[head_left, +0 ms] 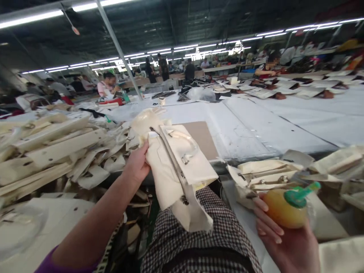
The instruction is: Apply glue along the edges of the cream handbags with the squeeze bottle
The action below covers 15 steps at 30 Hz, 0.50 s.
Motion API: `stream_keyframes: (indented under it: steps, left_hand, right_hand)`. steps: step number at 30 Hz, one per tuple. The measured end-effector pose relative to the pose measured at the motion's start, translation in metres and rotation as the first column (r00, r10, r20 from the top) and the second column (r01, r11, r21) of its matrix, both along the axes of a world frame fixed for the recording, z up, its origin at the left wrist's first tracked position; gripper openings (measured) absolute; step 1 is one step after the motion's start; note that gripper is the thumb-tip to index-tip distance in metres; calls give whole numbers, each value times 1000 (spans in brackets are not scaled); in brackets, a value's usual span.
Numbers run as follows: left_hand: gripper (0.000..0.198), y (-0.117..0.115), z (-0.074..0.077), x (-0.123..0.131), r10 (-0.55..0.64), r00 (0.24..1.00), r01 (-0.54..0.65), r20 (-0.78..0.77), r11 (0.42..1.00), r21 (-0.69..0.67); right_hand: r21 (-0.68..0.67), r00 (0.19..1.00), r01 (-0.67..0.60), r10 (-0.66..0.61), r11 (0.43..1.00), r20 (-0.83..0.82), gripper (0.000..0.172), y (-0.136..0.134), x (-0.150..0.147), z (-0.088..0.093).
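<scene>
My left hand (137, 163) is closed on the left edge of a cream bag panel (166, 172), which is held tilted above my lap. Down the panel runs a dark metal zipper (170, 155), and a pale handle (184, 138) with metal fittings lies on its upper face. Over on the right, my right hand (287, 239) grips a squeeze bottle (284, 208) with yellowish contents and a green nozzle cap. The nozzle points up and to the right. My left thumb lies on the panel; the fingers behind it are mostly hidden.
Cream pieces (57, 148) are heaped on the left. More cream parts with metal fittings (267, 176) lie at right, near the bottle. A brown board (199, 138) rests on the white table (239, 125) ahead. Several people work farther back.
</scene>
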<state>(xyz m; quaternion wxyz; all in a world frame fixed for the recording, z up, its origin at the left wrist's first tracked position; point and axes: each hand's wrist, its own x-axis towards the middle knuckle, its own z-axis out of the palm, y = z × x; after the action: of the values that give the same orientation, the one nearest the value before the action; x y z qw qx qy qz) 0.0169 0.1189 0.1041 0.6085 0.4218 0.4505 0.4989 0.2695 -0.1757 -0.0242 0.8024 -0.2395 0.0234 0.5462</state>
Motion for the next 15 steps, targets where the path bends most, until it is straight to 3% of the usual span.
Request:
stream_keyframes:
  steps: [4, 8, 12, 14, 15]
  left_hand:
    - [17, 1, 12, 25, -22, 996, 28, 84, 998, -63]
    - [13, -3, 16, 51, -59, 997, 61, 54, 997, -43]
    - [9, 4, 13, 87, -101, 995, 101, -24, 995, 1]
    - [11, 1, 12, 115, -231, 968, 241, -95, 963, 123]
    - [16, -7, 12, 132, -322, 934, 350, -155, 912, 213]
  right_hand:
    - [50, 995, 97, -97, 994, 4, 44, -13, 3, 8]
    - [133, 962, 272, -270, 953, -28, 42, -43, 10, 31]
    - [127, 812, 564, -576, 816, 96, 42, -105, 26, 56]
    - [63, 706, 688, -687, 723, 170, 46, -152, 37, 68]
    - [37, 660, 735, -727, 677, 191, 48, -180, 42, 76]
